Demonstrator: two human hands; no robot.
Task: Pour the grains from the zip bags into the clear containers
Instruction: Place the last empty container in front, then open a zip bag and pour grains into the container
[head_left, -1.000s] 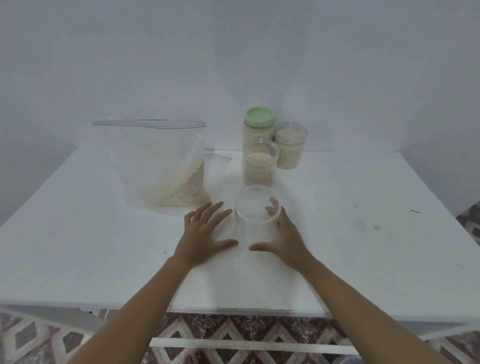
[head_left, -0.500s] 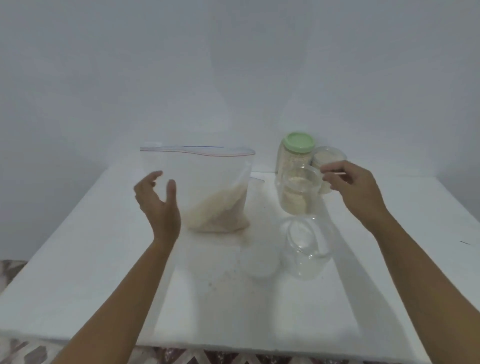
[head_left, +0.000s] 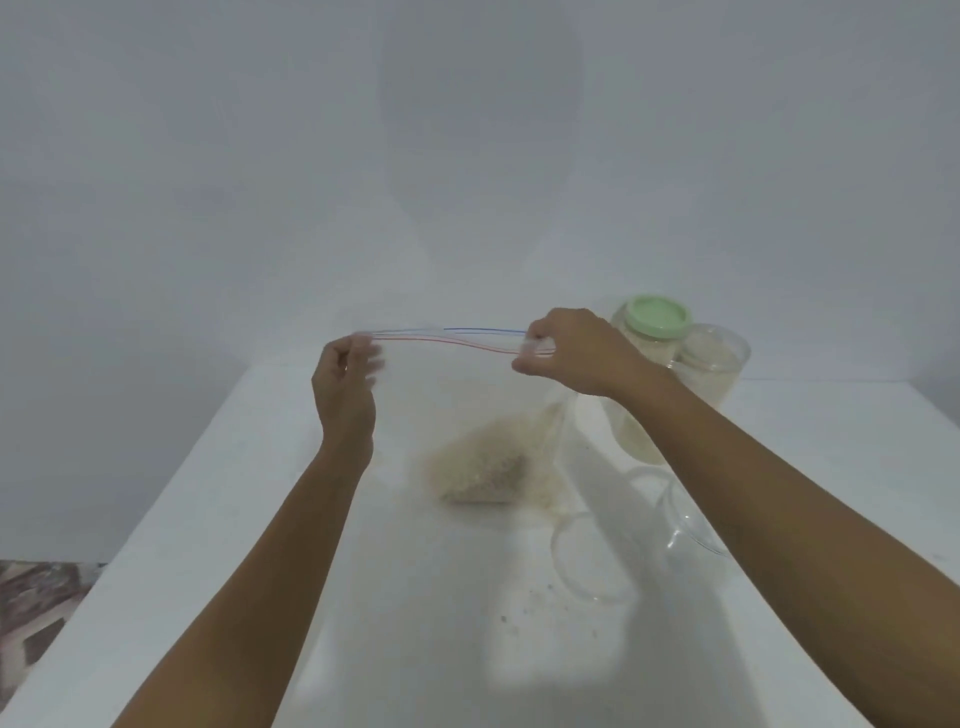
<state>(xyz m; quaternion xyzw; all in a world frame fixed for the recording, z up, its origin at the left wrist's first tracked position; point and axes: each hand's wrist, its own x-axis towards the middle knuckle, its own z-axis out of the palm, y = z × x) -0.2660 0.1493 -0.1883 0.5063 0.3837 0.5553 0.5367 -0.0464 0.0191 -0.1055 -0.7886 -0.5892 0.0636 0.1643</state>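
Left hand (head_left: 344, 387) is at 9 o'clock of the zip bag (head_left: 457, 395), fingers pinched on the left end of the bag's top strip; fingertips are motion-blurred. The bag stands upright on the white table (head_left: 218, 519) at frame centre. Its red and blue seal lines run between the two hands and look parted near the middle. Grain (head_left: 483, 467) sits heaped in the bag's lower right corner, at 5 o'clock of the bag.

Right hand (head_left: 576, 356) is at 3 o'clock of the bag, clenched on the right end of the top strip.

An empty clear container (head_left: 592, 558) stands at 5 o'clock of the bag, partly behind the right forearm. A green-lidded jar (head_left: 657, 317) is at 2 o'clock of the bag, with an open jar of grain (head_left: 714, 364) touching its right side. A few loose grains lie on the table near the empty container.
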